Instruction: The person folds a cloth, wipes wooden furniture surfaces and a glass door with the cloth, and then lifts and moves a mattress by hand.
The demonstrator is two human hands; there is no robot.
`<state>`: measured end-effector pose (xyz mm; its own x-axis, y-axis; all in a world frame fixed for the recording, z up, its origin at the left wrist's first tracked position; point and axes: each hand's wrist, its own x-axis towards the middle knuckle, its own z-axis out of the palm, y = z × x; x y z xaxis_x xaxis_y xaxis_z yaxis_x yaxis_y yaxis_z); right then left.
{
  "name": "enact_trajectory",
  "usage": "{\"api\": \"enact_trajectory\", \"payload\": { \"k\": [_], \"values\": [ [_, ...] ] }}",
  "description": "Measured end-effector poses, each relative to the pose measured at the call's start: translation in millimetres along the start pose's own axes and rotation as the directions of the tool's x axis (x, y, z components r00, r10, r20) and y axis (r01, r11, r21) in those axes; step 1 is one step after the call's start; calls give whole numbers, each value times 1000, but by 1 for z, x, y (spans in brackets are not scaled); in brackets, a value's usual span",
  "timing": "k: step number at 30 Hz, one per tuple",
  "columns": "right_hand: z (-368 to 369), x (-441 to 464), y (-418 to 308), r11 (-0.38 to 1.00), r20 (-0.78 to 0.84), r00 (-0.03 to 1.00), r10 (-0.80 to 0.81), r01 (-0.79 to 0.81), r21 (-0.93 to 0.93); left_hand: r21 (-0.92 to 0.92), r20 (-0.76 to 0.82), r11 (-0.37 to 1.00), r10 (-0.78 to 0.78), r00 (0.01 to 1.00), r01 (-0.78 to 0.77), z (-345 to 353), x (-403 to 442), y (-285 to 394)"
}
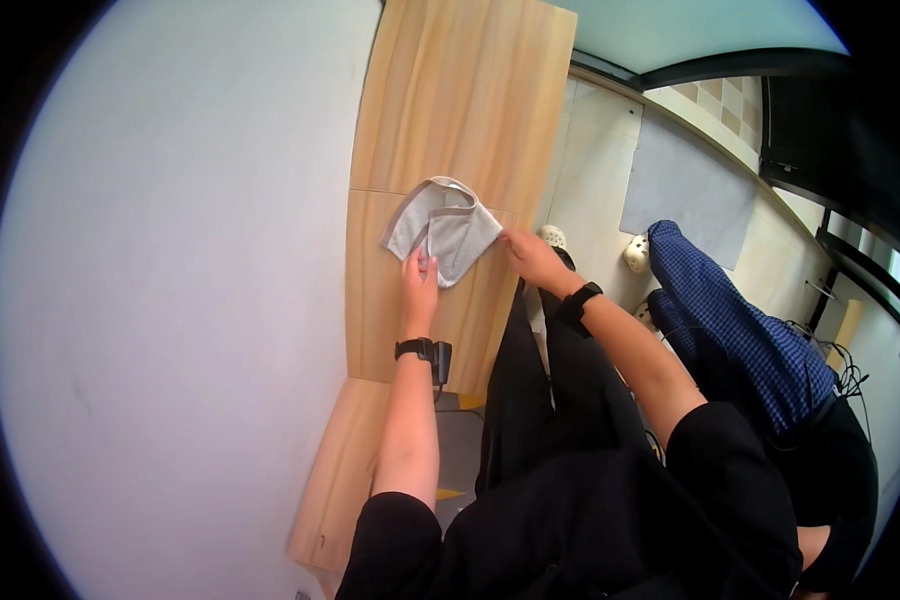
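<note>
A small light grey cloth (460, 240) lies rumpled and partly folded on the wooden surface, with its far edge raised in a curved loop. My right hand (537, 260) pinches the cloth's right corner between thumb and fingers. At the near edge of the cloth, my left hand (420, 285) has its fingertips closed on the fabric, though the exact grip is partly hidden. Both wrists wear black bands, the left one with a small dark box attached.
The wooden tabletop (460, 100) runs along a white wall (190, 280). To the right, another person in blue checked trousers (730, 320) and light clogs (637, 254) is close to my side. A grey mat (685, 185) lies on the floor. Dark cables (850, 375) hang at the far right.
</note>
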<state>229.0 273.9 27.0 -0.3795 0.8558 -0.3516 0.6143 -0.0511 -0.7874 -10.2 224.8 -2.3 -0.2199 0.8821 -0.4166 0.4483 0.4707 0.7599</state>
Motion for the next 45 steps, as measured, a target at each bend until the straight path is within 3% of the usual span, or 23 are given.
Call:
{"api": "enact_trajectory", "payload": {
  "k": [1, 2, 3, 4, 5, 9, 11, 12, 14, 18, 20, 21, 23, 27, 29, 33, 34, 35, 36, 38, 42, 44, 45],
  "values": [
    [6, 2, -4, 985, -49, 993, 108, -100, 138, -4, 8, 1000, 11, 1000, -11, 1, 6, -4],
    [7, 6, -7, 986, -47, 993, 112, -105, 133, -12, 19, 1000, 17, 1000, -17, 5, 12, -5],
    [5, 10, -14, 950, -76, 970, 229, -206, 233, -12, 21, 1000, 6, 1000, -6, 3, 16, 5],
    [6, 15, -15, 899, -102, 935, 339, -290, 329, 103, 23, 995, 14, 1000, -16, 5, 24, 9],
    [2, 21, -15, 901, -95, 937, 335, -290, 322, 215, 22, 976, 15, 1000, -19, 8, 32, 16],
    [4, 26, -14, 938, -134, 941, 310, -280, 202, 233, 78, 972, -28, 997, 9, 5, 40, 53],
    [-1, 30, -16, 937, -122, 940, 320, -294, 190, 425, 156, 905, -95, 983, 20, 5, 40, 75],
    [-1, 33, -11, 934, -96, 944, 316, -291, 209, 429, 163, 903, -94, 982, 15, 8, 44, 79],
    [5, 37, 1, 927, -71, 944, 321, -298, 229, 416, 108, 896, -217, 970, 154, 12, 49, 81],
    [-8, 38, -6, 938, -45, 940, 339, -335, 88, 329, 173, 929, -236, 956, 170, 5, 49, 73],
    [-15, 34, -16, 933, -11, 935, 355, -354, 69, 207, -5, 967, -150, 989, 148, -1, 40, 74],
    [-14, 34, -15, 940, -29, 941, 338, -336, 60, 214, -7, 965, -155, 988, 153, -2, 37, 65],
    [-17, 35, -12, 948, -52, 947, 317, -314, 51, 197, -362, 970, -61, 930, 141, -2, 29, 29],
    [-16, 30, -8, 964, -29, 964, 265, -264, 37, 158, -327, 943, -230, 917, 293, -24, 4, -19],
    [-10, 27, -5, 974, -21, 974, 224, -224, 30, 63, -193, 888, -436, 879, 455, -25, -5, -43],
    [-15, 14, -8, 966, 2, 967, 254, -254, 54, 32, -192, 884, -451, 871, 465, -28, -20, -16],
    [-14, 10, -9, 965, 21, 967, 254, -255, 60, 261, -310, 925, -191, 931, 277, -29, -21, -4],
    [-16, 7, -9, 966, 18, 968, 251, -252, 59, 494, -349, 864, 97, 932, 95, -29, -16, 10],
    [-16, 5, -8, 968, 15, 973, 230, -230, 105, 493, -353, 865, 97, 931, 97, -32, -8, 22],
    [-15, 0, -10, 970, 10, 980, 199, -198, 142, 469, -147, 867, 266, 953, -169, -34, 8, 39],
    [-18, -8, -25, 983, -63, 987, 147, -139, 121, 340, -18, 893, 319, 948, -294, -13, 37, 66],
    [-30, -6, -34, 992, -111, 988, 107, -98, 84, 389, 48, 911, 129, 991, -137, -5, 44, 84],
    [-40, -1, -35, 996, -126, 988, 88, -84, 36, 382, 42, 915, 123, 992, -130, 1, 52, 80]
  ]
}}
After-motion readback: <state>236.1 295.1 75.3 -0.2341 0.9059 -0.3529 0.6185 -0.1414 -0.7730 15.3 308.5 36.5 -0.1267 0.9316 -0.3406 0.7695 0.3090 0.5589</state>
